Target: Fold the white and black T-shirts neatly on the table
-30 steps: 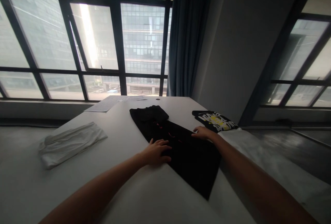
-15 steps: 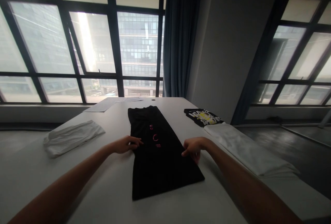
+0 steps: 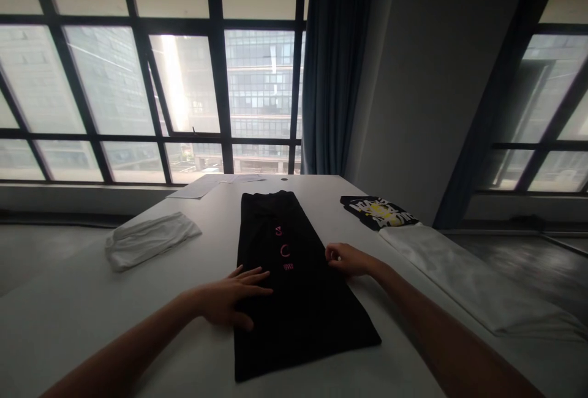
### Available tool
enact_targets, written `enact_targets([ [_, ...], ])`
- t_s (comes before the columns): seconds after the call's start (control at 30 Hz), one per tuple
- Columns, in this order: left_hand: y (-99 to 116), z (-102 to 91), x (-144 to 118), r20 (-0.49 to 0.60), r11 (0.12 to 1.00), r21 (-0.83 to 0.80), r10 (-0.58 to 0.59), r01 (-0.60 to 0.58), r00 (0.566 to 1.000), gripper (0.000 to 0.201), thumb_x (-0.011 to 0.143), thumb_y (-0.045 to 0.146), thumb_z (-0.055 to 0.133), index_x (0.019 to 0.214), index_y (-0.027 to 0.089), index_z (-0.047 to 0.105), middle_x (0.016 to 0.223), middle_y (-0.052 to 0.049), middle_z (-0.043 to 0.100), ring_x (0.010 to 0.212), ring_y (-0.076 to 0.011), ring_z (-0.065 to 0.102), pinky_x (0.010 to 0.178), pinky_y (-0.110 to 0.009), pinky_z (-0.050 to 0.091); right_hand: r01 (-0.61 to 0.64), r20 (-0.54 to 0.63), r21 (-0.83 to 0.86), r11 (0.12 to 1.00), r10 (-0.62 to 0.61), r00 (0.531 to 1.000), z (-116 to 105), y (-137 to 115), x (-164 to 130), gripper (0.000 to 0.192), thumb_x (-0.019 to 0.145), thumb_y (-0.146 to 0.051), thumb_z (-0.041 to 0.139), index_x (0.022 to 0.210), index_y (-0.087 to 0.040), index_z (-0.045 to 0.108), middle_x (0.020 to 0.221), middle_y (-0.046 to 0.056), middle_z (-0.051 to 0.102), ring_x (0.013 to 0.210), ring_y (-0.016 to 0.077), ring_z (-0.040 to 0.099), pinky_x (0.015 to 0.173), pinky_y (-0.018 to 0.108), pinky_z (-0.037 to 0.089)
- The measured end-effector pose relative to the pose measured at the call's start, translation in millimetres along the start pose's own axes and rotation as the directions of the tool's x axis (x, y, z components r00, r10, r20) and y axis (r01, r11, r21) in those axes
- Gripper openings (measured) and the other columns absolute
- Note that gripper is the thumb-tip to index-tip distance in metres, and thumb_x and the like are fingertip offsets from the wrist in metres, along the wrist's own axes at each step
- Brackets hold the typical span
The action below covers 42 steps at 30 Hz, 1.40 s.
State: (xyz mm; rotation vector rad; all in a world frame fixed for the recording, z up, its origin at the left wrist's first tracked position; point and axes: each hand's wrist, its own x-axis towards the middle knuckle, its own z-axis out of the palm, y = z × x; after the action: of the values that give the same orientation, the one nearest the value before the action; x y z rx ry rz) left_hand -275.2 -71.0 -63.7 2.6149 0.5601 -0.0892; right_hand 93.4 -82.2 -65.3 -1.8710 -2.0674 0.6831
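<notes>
Tall windows (image 3: 184,79) back a white tabletop (image 3: 68,318) where a black garment (image 3: 294,288) lies flat, its pink print too small to read. Left hand (image 3: 234,300) now lies spread flat on its left edge; right hand (image 3: 346,259), fingers curled, touches its right edge, pinch unclear.

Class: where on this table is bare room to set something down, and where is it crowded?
Bare: between the white cloth and black garment; the near left corner of the table. Crowded: the right edge, with the printed shirt and long white fabric.
</notes>
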Motion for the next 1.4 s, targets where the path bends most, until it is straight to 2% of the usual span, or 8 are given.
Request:
enact_targets([
  [0.23,24.8,-17.4,-18.5,0.181,0.989,-0.115,0.116,-0.096,0.977,0.078,0.068,0.051,0.081,0.139,0.04,0.05,0.16,-0.004,0.021,0.147,-0.0386,0.008,0.114,-0.065,0.0,0.032,0.103,-0.121,0.992,-0.019,0.994,-19.3,1.8,-22.5,0.034,0.066,-0.002,0.057,0.096,-0.016,0.065,0.093,0.003,0.065,0.073,0.0133,0.06,0.065,0.021,0.045],
  [0.43,30.6,-6.6,-16.1,-0.04,0.975,-0.109,0.192,-0.196,0.98,0.032,0.079,0.035,0.073,0.11,0.038,0.073,0.138,-0.003,0.057,0.131,-0.0324,0.046,0.117,-0.053,0.02,0.033,0.108,-0.224,0.974,-0.009,0.994,-16.0,-12.0,-38.7,0.056,0.054,-0.014,0.075,0.108,-0.022,0.065,0.102,0.003,0.06,0.078,0.0167,0.059,0.066,0.026,0.047],
  [0.63,23.6,-20.9,-23.9,-0.136,0.929,-0.246,0.248,-0.275,0.959,0.026,0.092,0.035,0.055,0.105,0.026,0.076,0.107,-0.008,0.073,0.102,-0.0244,0.065,0.095,-0.036,0.049,0.316,0.071,-0.183,0.931,-0.308,0.949,-7.7,-46.7,-46.6,0.035,0.063,-0.006,0.061,0.089,-0.023,0.077,0.109,0.007,0.059,0.1,0.021,0.058,0.089,0.032,0.047],
  [0.93,25.8,-47.4,-50.3,0.059,0.892,-0.429,0.184,-0.142,0.981,0.037,0.083,0.05,0.066,0.1,0.019,0.078,0.097,-0.011,0.074,0.09,-0.0263,0.067,0.086,-0.034,0.052,0.404,0.307,0.119,0.907,-0.421,0.854,-10.7,-57.4,-57.8,0.021,0.072,-0.016,0.064,0.087,-0.018,0.078,0.104,0.006,0.068,0.094,0.0199,0.064,0.09,0.03,0.048],
  [1.07,4.9,-39.4,-33.5,-0.229,0.78,-0.613,-0.024,-0.125,0.973,0.047,0.074,0.061,0.07,0.08,0.015,0.074,0.069,-0.005,0.066,0.064,-0.0186,0.059,0.066,-0.031,0.05,0.318,0.22,0.316,0.894,-0.395,0.892,-6.4,-46.0,-41.1,0.03,0.08,-0.041,0.064,0.088,-0.014,0.073,0.085,0.005,0.068,0.079,0.0189,0.063,0.075,0.029,0.051],
  [1.17,-25.2,-31.7,-15.4,-0.525,0.653,-0.737,-0.388,-0.175,0.758,0.06,0.075,0.073,0.06,0.091,0.015,0.069,0.074,-0.002,0.062,0.066,-0.0156,0.056,0.065,-0.029,0.049,0.171,-0.163,0.406,0.898,-0.113,0.98,6.7,-35.0,-15.2,0.046,0.085,-0.058,0.053,0.092,-0.014,0.066,0.075,0.003,0.062,0.066,0.016,0.058,0.058,0.025,0.049],
  [1.27,-52.9,-24.6,-6.0,-0.424,0.554,-0.831,-0.578,-0.046,0.697,0.074,0.076,0.079,0.05,0.113,0.016,0.062,0.09,-0.007,0.065,0.075,-0.0181,0.061,0.068,-0.031,0.05,0.007,-0.258,0.443,0.897,0.12,0.959,20.2,-26.1,4.7,0.055,0.089,-0.063,0.046,0.109,-0.014,0.06,0.078,0.004,0.061,0.06,0.0139,0.055,0.049,0.023,0.044],
  [1.4,-74.3,-18.9,-8.3,-0.343,0.602,-0.787,-0.61,0.136,0.715,0.086,0.067,0.072,0.067,0.132,0.017,0.05,0.095,-0.007,0.064,0.076,-0.018,0.061,0.064,-0.029,0.048,-0.001,-0.226,0.393,0.92,0.097,0.969,25.4,-20.6,8.1,0.062,0.086,-0.061,0.054,0.122,-0.012,0.054,0.071,0.001,0.057,0.054,0.0113,0.048,0.051,0.023,0.038],
])
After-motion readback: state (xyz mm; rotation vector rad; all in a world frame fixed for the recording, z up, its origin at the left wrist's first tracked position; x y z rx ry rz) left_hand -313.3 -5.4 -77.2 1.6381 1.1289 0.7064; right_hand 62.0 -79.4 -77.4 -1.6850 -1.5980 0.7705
